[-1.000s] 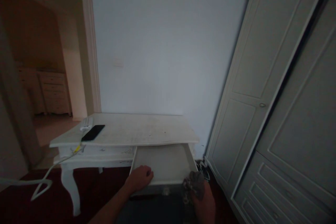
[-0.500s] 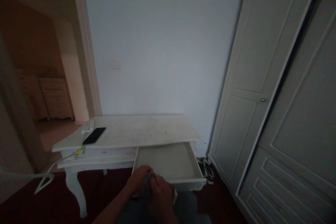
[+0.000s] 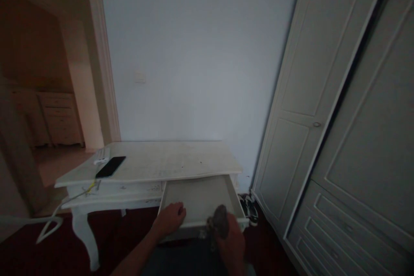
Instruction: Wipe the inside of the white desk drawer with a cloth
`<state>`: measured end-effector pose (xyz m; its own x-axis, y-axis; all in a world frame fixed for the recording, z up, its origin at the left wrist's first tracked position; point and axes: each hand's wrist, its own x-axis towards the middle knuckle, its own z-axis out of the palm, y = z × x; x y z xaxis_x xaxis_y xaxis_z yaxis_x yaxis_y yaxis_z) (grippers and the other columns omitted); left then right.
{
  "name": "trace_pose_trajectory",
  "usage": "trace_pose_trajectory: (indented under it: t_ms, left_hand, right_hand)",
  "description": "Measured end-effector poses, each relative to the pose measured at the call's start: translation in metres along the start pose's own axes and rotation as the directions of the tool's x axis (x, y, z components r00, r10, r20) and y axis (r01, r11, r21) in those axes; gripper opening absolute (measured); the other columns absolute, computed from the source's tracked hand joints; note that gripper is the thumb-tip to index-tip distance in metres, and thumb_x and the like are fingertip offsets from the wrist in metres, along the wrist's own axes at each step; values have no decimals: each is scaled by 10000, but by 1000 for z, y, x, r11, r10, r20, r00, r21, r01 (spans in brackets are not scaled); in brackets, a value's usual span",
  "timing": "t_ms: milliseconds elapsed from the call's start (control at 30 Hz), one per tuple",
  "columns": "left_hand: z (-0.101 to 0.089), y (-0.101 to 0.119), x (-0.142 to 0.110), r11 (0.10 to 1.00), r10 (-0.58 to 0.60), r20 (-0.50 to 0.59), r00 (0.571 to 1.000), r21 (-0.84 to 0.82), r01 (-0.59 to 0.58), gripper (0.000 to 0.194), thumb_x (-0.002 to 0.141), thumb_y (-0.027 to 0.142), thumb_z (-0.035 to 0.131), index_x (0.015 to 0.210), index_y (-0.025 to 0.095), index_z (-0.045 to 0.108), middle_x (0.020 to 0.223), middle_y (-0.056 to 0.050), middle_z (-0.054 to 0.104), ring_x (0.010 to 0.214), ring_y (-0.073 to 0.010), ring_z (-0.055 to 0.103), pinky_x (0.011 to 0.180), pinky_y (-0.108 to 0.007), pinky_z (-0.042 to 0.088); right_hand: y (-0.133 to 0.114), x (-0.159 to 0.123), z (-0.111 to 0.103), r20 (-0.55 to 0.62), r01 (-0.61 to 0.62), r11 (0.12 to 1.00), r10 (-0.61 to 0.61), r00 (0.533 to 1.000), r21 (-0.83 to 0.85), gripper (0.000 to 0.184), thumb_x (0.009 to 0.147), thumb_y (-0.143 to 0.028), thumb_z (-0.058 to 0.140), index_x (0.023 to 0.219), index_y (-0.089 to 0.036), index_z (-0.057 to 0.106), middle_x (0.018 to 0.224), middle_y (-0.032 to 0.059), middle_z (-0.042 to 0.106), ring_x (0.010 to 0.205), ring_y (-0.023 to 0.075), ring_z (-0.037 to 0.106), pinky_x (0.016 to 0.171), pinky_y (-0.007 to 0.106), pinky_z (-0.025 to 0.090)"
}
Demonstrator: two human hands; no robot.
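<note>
My right hand [image 3: 231, 239] is closed round a grey bundled cloth [image 3: 221, 221], held just over the front edge of the pulled-out drawer [image 3: 200, 196]. A looser part of the cloth hangs on its left side; dim light and blur hide what kind it is. My left hand [image 3: 170, 219] is at the drawer's front left corner, fingers curled in, with nothing visible in them. Whether it touches the drawer I cannot tell. The drawer belongs to a worn white desk [image 3: 171, 157], and its grey bottom shows.
A black phone [image 3: 111, 167] lies at the desk's left end beside a white power strip [image 3: 102, 156]. A pale cable [image 3: 51, 224] hangs off that side. Dark shoes [image 3: 249, 209] stand on the floor between desk and wardrobe [image 3: 287, 138]. A doorway opens at the left.
My hands were together on the grey cloth over the drawer's front. Now they are apart: my right hand has moved right with the cloth, and my left hand has let go of it.
</note>
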<state>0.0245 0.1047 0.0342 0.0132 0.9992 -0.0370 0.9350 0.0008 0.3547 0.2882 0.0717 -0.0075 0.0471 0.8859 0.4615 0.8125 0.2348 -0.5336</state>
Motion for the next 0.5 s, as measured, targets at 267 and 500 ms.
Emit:
trace_pose_trajectory:
  t_ms: [267,500]
  left_hand:
    - [-7,3,-3,1000,-25,-37,999,9,26,399,1084,373,234,1067,250,614,1066,-52,764,1025,-180,699,864,-280,438]
    - [-7,11,-14,994,-33,-74,997,98,41,416,1059,374,287,1031,213,669,1020,-106,767,994,-230,713,837,-329,439]
  right_hand:
    - [-108,-16,33,223,439,898,-430,875,8,485,581,-42,628,1013,-253,693,1051,44,735,953,284,713,826,334,546]
    - [34,0,-9,112,51,997,-45,993,-52,593,729,-182,636,1322,-197,645,1349,155,675,1166,304,695,950,353,535]
